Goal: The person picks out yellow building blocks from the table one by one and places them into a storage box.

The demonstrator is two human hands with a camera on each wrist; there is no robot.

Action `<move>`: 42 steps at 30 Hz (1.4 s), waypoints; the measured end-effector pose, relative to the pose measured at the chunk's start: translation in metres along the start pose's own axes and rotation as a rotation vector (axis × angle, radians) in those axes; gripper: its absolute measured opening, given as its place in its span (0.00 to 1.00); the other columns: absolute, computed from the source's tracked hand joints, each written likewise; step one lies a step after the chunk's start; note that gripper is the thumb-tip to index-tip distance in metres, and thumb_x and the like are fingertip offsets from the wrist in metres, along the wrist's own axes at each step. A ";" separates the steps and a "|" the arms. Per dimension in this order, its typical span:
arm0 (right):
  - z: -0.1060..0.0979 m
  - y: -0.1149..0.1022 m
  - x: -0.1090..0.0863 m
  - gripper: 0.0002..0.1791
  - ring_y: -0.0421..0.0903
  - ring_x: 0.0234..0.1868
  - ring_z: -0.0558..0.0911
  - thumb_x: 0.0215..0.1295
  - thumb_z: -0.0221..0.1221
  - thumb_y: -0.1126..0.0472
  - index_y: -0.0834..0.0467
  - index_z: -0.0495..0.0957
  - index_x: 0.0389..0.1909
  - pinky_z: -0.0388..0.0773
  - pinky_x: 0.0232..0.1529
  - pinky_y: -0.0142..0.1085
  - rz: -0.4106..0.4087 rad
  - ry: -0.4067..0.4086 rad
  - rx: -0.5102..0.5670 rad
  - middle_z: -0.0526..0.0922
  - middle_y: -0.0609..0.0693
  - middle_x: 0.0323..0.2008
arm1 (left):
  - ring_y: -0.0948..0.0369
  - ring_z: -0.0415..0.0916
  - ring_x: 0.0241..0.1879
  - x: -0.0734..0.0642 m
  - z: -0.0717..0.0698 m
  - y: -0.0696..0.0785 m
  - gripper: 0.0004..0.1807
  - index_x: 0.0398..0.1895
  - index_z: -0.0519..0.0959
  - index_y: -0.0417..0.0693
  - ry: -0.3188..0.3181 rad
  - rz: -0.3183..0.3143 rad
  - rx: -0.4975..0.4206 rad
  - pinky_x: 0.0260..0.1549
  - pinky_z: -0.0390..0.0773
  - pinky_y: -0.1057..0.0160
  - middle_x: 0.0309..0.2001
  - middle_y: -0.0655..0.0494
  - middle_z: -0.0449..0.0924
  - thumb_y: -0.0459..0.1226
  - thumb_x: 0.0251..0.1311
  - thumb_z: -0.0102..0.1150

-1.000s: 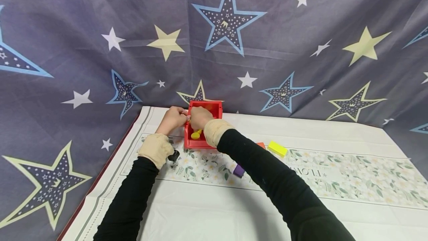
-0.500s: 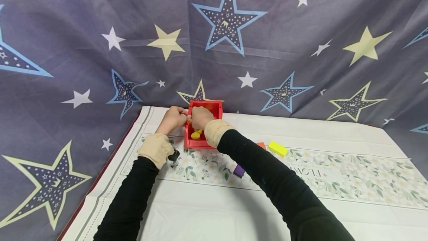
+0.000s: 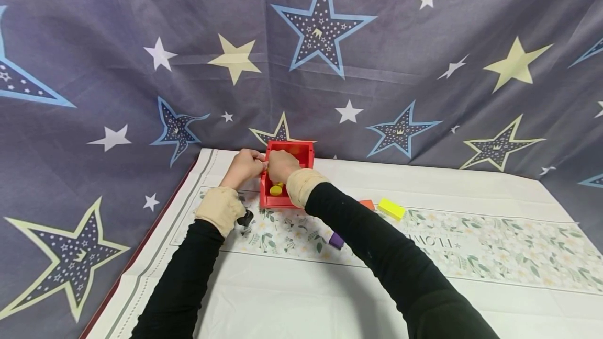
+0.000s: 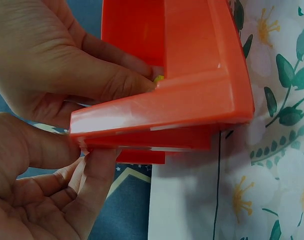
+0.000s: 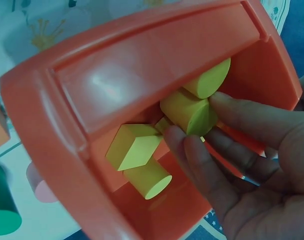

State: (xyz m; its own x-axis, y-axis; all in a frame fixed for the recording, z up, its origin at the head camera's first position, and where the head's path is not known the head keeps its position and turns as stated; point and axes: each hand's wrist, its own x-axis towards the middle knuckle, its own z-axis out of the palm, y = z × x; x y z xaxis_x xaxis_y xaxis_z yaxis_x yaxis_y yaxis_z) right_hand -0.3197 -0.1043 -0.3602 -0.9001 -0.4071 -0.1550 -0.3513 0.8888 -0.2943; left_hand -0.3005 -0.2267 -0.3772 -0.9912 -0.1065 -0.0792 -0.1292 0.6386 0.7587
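A red open-front plastic bin [image 3: 282,203] stands at the table's far left. My left hand [image 3: 245,166] pinches the bin's left edge between thumb and fingers, as the left wrist view shows. My right hand [image 3: 282,165] reaches into the bin. There, in the right wrist view, its thumb and fingers grip a yellow cylinder block [image 5: 187,111]. Another round yellow block [image 5: 212,80] lies against it. Below are a yellow angular block [image 5: 134,145] and a second yellow cylinder [image 5: 149,180] inside the bin. The right forearm covers part of the table.
Right of the bin lie a yellow block [image 3: 391,209], an orange block [image 3: 367,204] and a purple block [image 3: 336,240], partly behind the right sleeve. The right wrist view adds a green cylinder [image 5: 1,200] and a pink one [image 5: 39,185]. A star-patterned curtain [image 3: 400,67] hangs behind the table.
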 end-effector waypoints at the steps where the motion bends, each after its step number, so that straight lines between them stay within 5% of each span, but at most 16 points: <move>1: 0.000 0.000 0.000 0.11 0.48 0.31 0.80 0.61 0.66 0.68 0.59 0.82 0.45 0.71 0.23 0.33 0.000 -0.001 0.001 0.83 0.53 0.35 | 0.55 0.81 0.40 0.000 0.000 0.000 0.16 0.52 0.82 0.33 0.000 0.001 -0.001 0.38 0.79 0.66 0.53 0.37 0.83 0.35 0.68 0.55; 42: -0.001 0.000 -0.001 0.06 0.47 0.27 0.76 0.63 0.64 0.68 0.60 0.83 0.41 0.69 0.22 0.32 -0.018 -0.015 -0.001 0.79 0.51 0.27 | 0.51 0.81 0.46 0.001 0.001 0.001 0.17 0.54 0.82 0.34 0.006 -0.013 0.054 0.45 0.79 0.59 0.53 0.38 0.83 0.35 0.68 0.52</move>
State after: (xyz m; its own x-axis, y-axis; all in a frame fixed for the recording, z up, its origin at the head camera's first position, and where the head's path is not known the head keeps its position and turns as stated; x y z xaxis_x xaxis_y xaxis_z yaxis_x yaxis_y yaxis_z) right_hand -0.3194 -0.1036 -0.3593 -0.8898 -0.4260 -0.1636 -0.3675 0.8815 -0.2965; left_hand -0.3017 -0.2254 -0.3768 -0.9892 -0.1196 -0.0842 -0.1433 0.6774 0.7215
